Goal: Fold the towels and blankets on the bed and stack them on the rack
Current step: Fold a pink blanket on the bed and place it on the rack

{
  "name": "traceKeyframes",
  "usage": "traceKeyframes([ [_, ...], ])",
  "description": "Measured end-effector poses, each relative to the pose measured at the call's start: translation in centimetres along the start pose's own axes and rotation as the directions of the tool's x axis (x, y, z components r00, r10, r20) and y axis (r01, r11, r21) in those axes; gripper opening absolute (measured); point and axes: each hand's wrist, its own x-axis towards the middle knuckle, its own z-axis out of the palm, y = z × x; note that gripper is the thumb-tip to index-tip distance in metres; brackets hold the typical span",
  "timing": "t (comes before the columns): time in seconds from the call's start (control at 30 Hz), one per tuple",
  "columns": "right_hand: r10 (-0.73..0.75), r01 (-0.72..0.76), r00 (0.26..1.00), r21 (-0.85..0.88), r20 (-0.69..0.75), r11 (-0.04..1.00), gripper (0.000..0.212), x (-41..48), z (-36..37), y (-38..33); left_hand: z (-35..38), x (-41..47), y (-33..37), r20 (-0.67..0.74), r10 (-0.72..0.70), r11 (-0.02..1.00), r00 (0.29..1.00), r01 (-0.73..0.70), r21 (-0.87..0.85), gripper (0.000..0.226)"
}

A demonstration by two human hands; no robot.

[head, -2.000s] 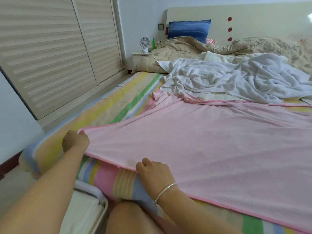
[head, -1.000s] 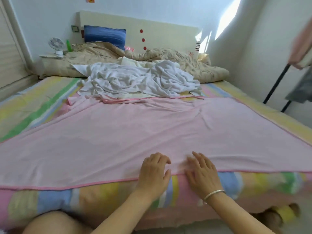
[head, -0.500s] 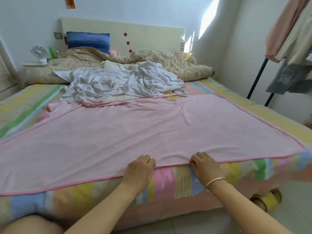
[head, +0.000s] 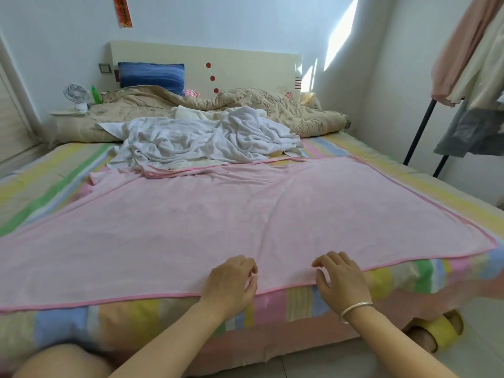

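Bed: striped sheet, takes up most of the frame. Pink blanket is spread flat over the near half, with its near hem along the mattress edge. White towel heap lies unfolded just beyond it, touching the far hem.

Step, as judged: flatten the blanket, then make fold 1. Nothing is folded yet.

Far-left corner is rumpled and turned under. It should be squared before folding, or the layers will not match.

Left hand and right hand sit side by side at mid-hem. The fingers of both are loosely curled, tips on the fabric, gripping nothing.

Advice: move the 2 hands apart to the 2 near corners and pinch each one. Carry the near hem to the far hem, keeping clear of the towel heap. Then smooth outward from the centre crease.
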Motion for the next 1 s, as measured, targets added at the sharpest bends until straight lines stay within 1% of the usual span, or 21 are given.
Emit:
traceKeyframes([
  [0.03, 0.029, -0.028, 0.999, -0.009, 0.039, 1.000, 0.024, 0.4, 0.1, -0.6, 0.1, 0.0, -0.3, -0.013, -0.034, 0.999, 0.999, 0.034, 0.012, 0.035],
  [0.07, 0.049, -0.047, 0.992, -0.020, 0.117, 0.999, 0.036, 0.8, 0.1, -1.2, 0.1, 0.0, -0.7, 0.012, -0.069, 0.997, 0.998, 0.069, 0.040, 0.052],
  [0.13, 0.083, -0.074, 0.935, -0.041, 0.345, 0.996, 0.068, 1.3, 0.9, -2.9, -0.1, -0.2, -1.7, 0.112, -0.144, 0.983, 0.983, 0.129, 0.133, 0.082],
  [0.17, 0.077, -0.065, 0.906, -0.043, 0.415, 0.997, 0.084, 1.5, 1.6, -3.7, -0.1, -0.2, -2.3, 0.162, -0.190, 0.972, 0.968, 0.162, 0.171, 0.086],
  [0.2, 0.068, -0.060, 0.887, -0.032, 0.456, 0.998, 0.097, 1.7, 2.1, -4.8, -0.1, -0.3, -2.8, 0.198, -0.243, 0.958, 0.950, 0.203, 0.203, 0.082],
  [0.23, 0.051, -0.052, 0.881, -0.012, 0.470, 0.999, 0.106, 1.8, 2.9, -6.4, -0.1, -0.5, -3.6, 0.217, -0.301, 0.939, 0.929, 0.249, 0.237, 0.077],
  [0.27, 0.047, -0.053, 0.870, -0.002, 0.490, 0.999, 0.110, 1.7, 3.8, -7.9, -0.2, -0.7, -4.1, 0.234, -0.347, 0.921, 0.908, 0.283, 0.268, 0.074],
  [0.3, -0.014, 0.005, 0.886, 0.021, 0.464, 1.000, 0.107, 1.7, 4.3, -9.9, -0.4, -1.1, -4.7, 0.246, -0.391, 0.902, 0.887, 0.317, 0.292, 0.071],
  [0.37, -0.159, 0.146, 0.909, 0.063, 0.385, 0.987, 0.090, 1.0, 4.9, -14.1, -1.1, -1.7, -5.9, 0.238, -0.456, 0.871, 0.858, 0.374, 0.320, 0.067],
  [0.4, -0.250, 0.208, 0.884, 0.146, 0.394, 0.967, 0.086, 0.9, 5.2, -16.1, -1.6, -2.0, -6.6, 0.210, -0.484, 0.860, 0.850, 0.417, 0.293, 0.064],
  [0.47, -0.413, 0.286, 0.799, 0.329, 0.436, 0.900, 0.092, 1.6, 5.5, -19.0, -3.1, -2.4, -8.5, 0.080, -0.553, 0.831, 0.830, 0.541, 0.131, 0.058],
  [0.5, -0.449, 0.305, 0.806, 0.380, 0.386, 0.873, 0.095, 2.5, 5.7, -19.9, -4.1, -2.7, -9.6, -0.001, -0.598, 0.801, 0.802, 0.597, 0.043, 0.057],
  [0.53, -0.460, 0.327, 0.834, 0.400, 0.303, 0.856, 0.099, 3.7, 5.9, -20.4, -5.2, -2.8, -10.6, -0.068, -0.636, 0.771, 0.769, 0.636, -0.021, 0.052],
  [0.57, -0.444, 0.310, 0.846, 0.404, 0.296, 0.860, 0.107, 5.0, 6.4, -20.9, -6.4, -3.2, -12.0, -0.111, -0.673, 0.739, 0.732, 0.671, -0.054, 0.047],
  [0.63, -0.379, 0.245, 0.834, 0.346, 0.400, 0.905, 0.120, 8.0, 7.4, -21.3, -8.7, -3.5, -14.4, -0.150, -0.717, 0.695, 0.681, 0.715, -0.074, 0.042],
  [0.67, -0.352, 0.225, 0.820, 0.310, 0.452, 0.924, 0.115, 9.6, 8.2, -21.7, -9.8, -3.6, -15.8, -0.162, -0.734, 0.675, 0.660, 0.734, -0.069, 0.041],
  [0.73, -0.285, 0.197, 0.798, 0.218, 0.532, 0.956, 0.079, 12.4, 9.7, -22.5, -11.4, -3.5, -18.1, -0.183, -0.757, 0.644, 0.627, 0.764, -0.045, 0.040],
  [0.77, -0.259, 0.181, 0.787, 0.191, 0.561, 0.965, 0.066, 13.5, 10.4, -23.3, -12.1, -3.3, -19.4, -0.186, -0.768, 0.627, 0.612, 0.778, -0.027, 0.040],
  [0.8, -0.244, 0.172, 0.774, 0.178, 0.584, 0.969, 0.061, 14.4, 11.4, -24.3, -12.7, -3.2, -20.8, -0.190, -0.779, 0.611, 0.598, 0.792, -0.014, 0.040],
  [0.87, -0.255, 0.188, 0.749, 0.173, 0.612, 0.967, 0.061, 15.3, 13.4, -26.9, -13.7, -2.8, -23.5, -0.196, -0.793, 0.589, 0.578, 0.808, 0.001, 0.040],
  [1.0, -0.347, 0.266, 0.712, 0.222, 0.611, 0.938, 0.065, 17.9, 17.9, -34.1, -14.9, -2.3, -29.5, -0.237, -0.799, 0.566, 0.553, 0.824, 0.012, 0.038],
])
